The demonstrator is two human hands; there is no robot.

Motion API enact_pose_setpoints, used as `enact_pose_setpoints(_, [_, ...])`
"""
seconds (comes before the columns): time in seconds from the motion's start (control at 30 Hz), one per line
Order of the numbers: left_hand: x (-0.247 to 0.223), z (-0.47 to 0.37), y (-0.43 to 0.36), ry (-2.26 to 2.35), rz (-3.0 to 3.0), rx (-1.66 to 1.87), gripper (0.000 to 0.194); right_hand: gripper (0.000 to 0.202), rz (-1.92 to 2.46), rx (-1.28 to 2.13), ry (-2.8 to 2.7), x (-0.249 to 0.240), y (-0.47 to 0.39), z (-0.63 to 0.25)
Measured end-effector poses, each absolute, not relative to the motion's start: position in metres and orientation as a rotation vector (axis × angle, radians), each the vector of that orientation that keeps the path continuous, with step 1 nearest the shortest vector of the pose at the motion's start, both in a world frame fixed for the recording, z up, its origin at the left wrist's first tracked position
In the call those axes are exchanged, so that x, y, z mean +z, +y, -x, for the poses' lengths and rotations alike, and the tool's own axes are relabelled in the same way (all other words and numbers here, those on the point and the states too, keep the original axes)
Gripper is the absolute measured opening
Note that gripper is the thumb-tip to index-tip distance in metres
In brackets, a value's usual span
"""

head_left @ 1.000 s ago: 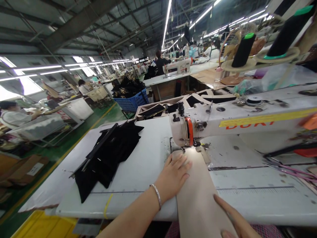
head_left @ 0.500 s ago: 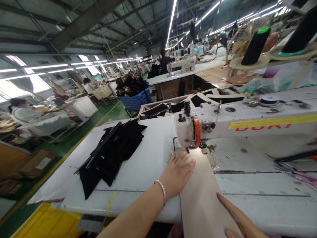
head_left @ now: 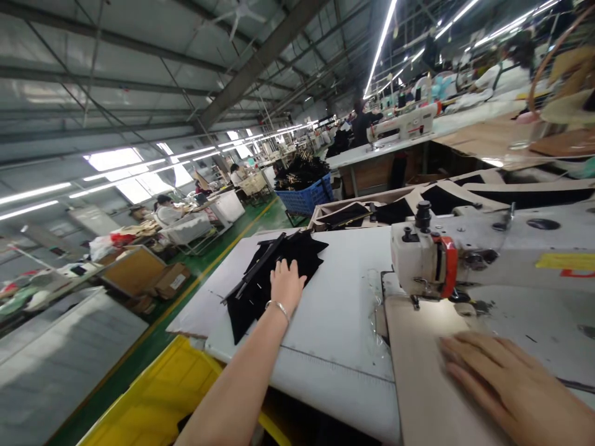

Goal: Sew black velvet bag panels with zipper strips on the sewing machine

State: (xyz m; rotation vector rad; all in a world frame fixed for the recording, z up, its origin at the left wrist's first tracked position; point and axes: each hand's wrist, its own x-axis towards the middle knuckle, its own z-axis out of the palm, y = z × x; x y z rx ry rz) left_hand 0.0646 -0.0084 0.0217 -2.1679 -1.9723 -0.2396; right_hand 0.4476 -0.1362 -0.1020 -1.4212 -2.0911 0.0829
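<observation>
Beige panel (head_left: 416, 371) is seen as smooth, plain and long, its far end lit under the sewing machine (head_left: 421, 260). It is partly covered by the right hand (head_left: 506, 378), blurred, fingers extended and narrowly spaced. Black pieces (head_left: 302, 248), jagged-edged, are piled at left on the white table (head_left: 346, 291), overlain by the left hand (head_left: 287, 288), fingers spread; contact cannot be told.

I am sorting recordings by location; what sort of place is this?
Probably a sewing workshop or factory: one sewing machine stands close by, a second machine stands farther back, and black pieces, seemingly fabric, lie piled on the worktop.
</observation>
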Motion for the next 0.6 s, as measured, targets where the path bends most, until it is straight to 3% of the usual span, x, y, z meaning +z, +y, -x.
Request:
enact_pose_setpoints(0.07, [0.028,-0.041,0.0,-2.025,2.114,-0.178,0.052,0.049,1.436,-0.054,-2.18,-0.094,-0.117,-0.438])
enact_pose_setpoints(0.2, [0.048,-0.023,0.002,-1.981,2.11,-0.11,0.029,0.054,1.455,-0.146,-2.236,-0.092,-0.108,-0.433])
enact_pose_setpoints(0.37, [0.128,-0.004,-0.019,-1.84,1.975,-0.172,0.025,0.053,1.454,-0.135,-2.25,-0.094,-0.116,-0.438])
enact_pose_setpoints(0.5, [0.191,-0.004,-0.05,-1.489,2.012,-0.507,0.029,0.05,1.473,-0.139,-2.248,-0.09,-0.115,-0.435])
enact_pose_setpoints(0.6, [0.174,-0.044,-0.07,-1.13,2.435,-0.7,0.035,0.044,1.485,-0.144,-2.246,-0.079,-0.113,-0.429])
